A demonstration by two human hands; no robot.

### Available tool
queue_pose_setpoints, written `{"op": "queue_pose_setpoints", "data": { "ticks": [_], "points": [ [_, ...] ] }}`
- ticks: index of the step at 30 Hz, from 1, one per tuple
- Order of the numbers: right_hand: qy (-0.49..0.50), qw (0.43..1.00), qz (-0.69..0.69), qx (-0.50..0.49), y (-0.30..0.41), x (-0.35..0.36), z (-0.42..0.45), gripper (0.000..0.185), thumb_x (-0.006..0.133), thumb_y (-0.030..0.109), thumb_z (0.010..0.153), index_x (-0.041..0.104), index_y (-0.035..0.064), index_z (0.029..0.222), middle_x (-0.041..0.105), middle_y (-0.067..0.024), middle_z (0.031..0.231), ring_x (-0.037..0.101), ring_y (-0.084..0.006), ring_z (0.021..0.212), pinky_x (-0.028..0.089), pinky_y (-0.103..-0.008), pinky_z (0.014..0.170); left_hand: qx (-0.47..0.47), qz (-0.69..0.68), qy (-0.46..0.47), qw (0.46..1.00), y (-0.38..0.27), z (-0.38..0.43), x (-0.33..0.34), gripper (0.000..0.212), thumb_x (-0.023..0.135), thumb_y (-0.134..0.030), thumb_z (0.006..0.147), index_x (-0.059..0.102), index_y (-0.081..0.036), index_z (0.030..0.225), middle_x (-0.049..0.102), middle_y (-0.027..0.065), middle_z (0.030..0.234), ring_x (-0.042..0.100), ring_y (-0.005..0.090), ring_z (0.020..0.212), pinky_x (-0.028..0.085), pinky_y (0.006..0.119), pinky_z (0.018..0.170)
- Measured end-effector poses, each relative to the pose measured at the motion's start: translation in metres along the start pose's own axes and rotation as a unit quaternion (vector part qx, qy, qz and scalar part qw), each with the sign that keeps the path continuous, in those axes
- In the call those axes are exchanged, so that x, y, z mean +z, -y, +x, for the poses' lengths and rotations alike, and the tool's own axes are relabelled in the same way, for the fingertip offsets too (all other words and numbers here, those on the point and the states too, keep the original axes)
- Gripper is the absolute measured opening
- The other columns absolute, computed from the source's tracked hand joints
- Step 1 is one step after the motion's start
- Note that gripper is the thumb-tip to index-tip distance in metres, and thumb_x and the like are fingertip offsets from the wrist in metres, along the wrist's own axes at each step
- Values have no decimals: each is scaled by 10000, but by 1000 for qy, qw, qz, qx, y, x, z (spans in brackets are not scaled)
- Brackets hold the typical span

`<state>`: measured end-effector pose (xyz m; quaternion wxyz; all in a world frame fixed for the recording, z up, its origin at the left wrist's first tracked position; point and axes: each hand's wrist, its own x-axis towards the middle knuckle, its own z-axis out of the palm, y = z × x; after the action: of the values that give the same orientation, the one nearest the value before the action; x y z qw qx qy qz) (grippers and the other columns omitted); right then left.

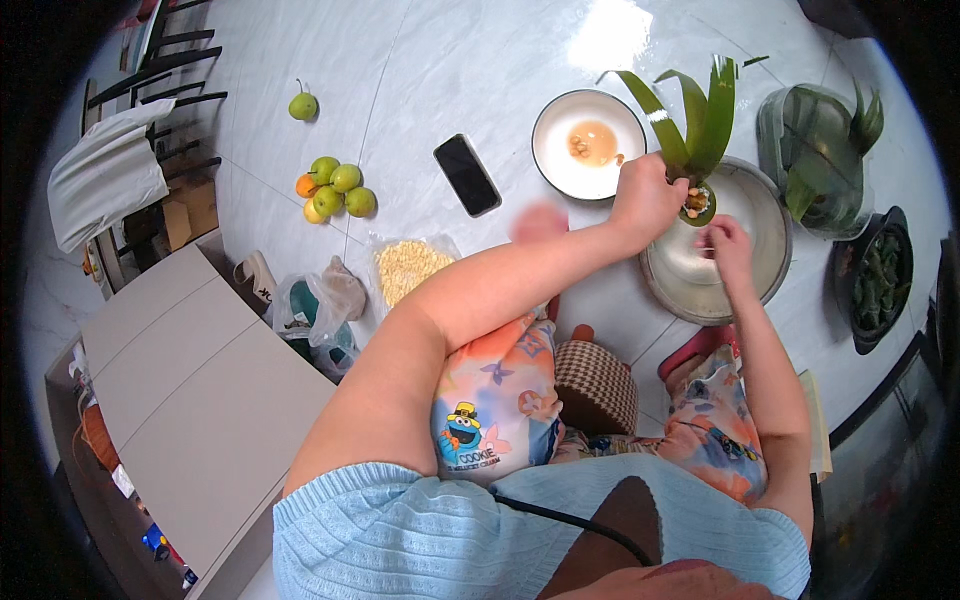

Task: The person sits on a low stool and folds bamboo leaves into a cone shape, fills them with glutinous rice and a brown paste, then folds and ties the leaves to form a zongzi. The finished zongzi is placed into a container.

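My left hand (646,196) grips long green leaves (711,127), folded at the bottom into a cone. White grains and light-brown pieces of filling (697,201) show in the cone's mouth. Below it, over a wide metal basin (772,274), is my right hand (729,244). Its fingers are bent and blurred, with a small pale spot by the tips; whether they hold anything is unclear. Left of the basin stands a white enamel bowl (556,161) with a dark rim, some brownish liquid and a few light-brown pieces inside.
At right are a clear tub (772,127) with green leaves and a black pot (846,289) of leaf-wrapped parcels. A phone (467,175), a bag of yellow split beans (409,268), green fruit (346,178) and plastic bags (319,311) lie leftward. A checked stool (598,375) stands between my legs.
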<state>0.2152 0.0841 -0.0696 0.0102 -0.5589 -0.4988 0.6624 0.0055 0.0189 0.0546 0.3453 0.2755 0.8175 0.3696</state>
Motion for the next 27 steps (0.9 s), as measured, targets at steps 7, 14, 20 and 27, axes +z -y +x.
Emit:
{"op": "queue_pose_setpoints", "data": {
  "ticks": [7,14,20,27],
  "points": [
    [-96,830,-539,-106,-16,-40,37,400,529,280,918,429,47,1227,570,-255,1150,632,-430,935,511,-513,804,47,-41,-19,998,14,4,1,149,703,-62,739,661,70,795,657,250,737,673,377,696,534,406,642],
    [-30,805,-565,-178,5,17,52,305,545,292,923,462,63,1106,585,-231,1052,648,-402,816,528,-511,710,-5,17,10,1000,13,12,2,187,702,-111,791,684,54,879,687,175,735,672,250,657,513,349,631],
    [70,727,-584,-354,-45,40,13,166,591,237,850,574,96,937,603,-170,926,646,-331,748,530,-470,644,16,16,-4,1000,16,11,3,192,718,-97,755,653,78,799,660,220,709,668,325,657,518,379,615],
    [151,725,-611,-280,-66,3,-19,172,618,248,826,657,88,877,628,-158,943,643,-309,850,532,-444,746,23,-7,7,1000,21,8,8,209,729,-96,736,639,91,768,644,249,690,664,374,658,522,402,611]
  ]
}}
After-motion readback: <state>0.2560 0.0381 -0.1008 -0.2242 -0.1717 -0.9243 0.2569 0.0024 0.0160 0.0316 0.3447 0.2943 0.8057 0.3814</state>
